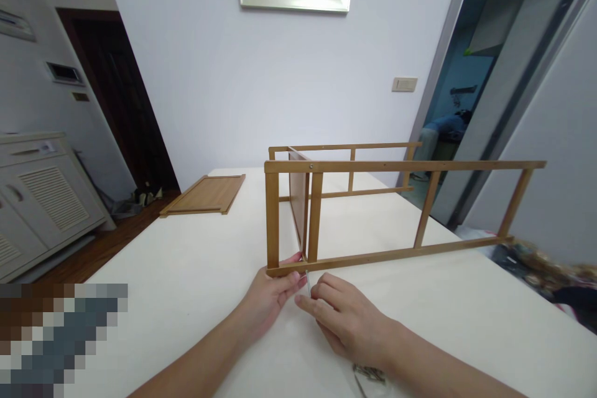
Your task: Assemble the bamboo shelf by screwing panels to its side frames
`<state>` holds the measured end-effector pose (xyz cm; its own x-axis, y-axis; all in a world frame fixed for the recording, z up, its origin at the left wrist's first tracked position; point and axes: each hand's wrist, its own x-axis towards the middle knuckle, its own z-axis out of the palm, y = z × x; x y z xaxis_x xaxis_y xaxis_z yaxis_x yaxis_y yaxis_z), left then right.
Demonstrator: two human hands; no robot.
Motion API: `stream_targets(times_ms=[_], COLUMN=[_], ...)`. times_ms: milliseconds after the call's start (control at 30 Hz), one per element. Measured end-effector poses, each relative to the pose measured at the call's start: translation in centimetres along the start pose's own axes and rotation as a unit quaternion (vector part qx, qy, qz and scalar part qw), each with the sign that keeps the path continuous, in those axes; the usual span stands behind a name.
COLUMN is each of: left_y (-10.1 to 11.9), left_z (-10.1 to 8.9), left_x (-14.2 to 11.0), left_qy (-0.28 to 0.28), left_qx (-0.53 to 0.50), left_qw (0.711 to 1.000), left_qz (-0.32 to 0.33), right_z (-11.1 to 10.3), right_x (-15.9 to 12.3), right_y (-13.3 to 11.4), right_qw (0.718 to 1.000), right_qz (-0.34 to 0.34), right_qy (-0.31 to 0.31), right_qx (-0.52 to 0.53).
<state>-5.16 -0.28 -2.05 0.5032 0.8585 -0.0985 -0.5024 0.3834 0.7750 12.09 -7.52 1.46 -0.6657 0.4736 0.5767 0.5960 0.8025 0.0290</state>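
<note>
A slatted wooden shelf frame stands on its side, with a flat wooden panel fitted upright between its two ladder-like sides. My left hand grips the near bottom rail at the panel's lower corner, thumb in front and fingers behind. Just right of it, my right hand pinches a thin silver metal rod whose upper end meets that rail. Whether the rod is a hex key or a long bolt I cannot tell. In the top rail a round bolt head shows.
Several loose metal bolts lie by my right wrist, with a thin bent metal piece beside them. A second wooden panel rests flat at the left of the white table. Behind the table rises a wall.
</note>
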Motion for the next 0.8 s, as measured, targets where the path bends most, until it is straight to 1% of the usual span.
stream_targets(times_ms=[133,467,633,800], left_y=[0.0,0.3,0.3,0.3], left_z=[0.0,0.4,0.2,0.2], left_x=[0.0,-0.3,-0.2,-0.2], left_qy=[-0.002,0.004,0.009,0.016], left_qx=[-0.001,0.001,0.001,0.000], left_qw=[1.000,1.000,1.000,1.000], left_qz=[0.000,0.001,0.000,0.000], right_z=[-0.4,-1.4,-2.1,-1.8], right_x=[0.2,0.6,0.8,0.3], right_y=[0.1,0.3,0.4,0.8], right_qw=[0.999,0.996,0.993,0.991], right_qz=[-0.017,-0.046,-0.048,-0.049], right_qy=[-0.019,-0.009,-0.023,-0.019], right_qx=[-0.041,-0.078,-0.102,-0.125])
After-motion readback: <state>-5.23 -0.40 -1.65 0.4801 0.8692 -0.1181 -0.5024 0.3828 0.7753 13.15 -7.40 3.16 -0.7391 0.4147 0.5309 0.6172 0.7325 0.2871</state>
